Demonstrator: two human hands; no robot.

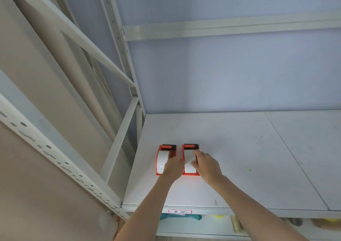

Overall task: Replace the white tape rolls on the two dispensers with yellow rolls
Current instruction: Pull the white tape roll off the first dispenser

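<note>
Item: two orange tape dispensers, side by side on a white shelf, toward its 7 o'clock corner.

- Left dispenser: white roll seated. Left hand lies over its 3 o'clock flank; whether the fingers are closed on it cannot be told.
- Right dispenser: white roll seated. Right hand is curled round the 3 o'clock side wall, thumb on the roll.
- Yellow rolls: none on this shelf; yellow shapes below the 6 o'clock edge are too blurred to name.

Handling, as judged: take each dispenser by its side walls, clear of the black blade end at 12 o'clock. Lift level and draw both toward 6 o'clock before unseating any roll.
</note>
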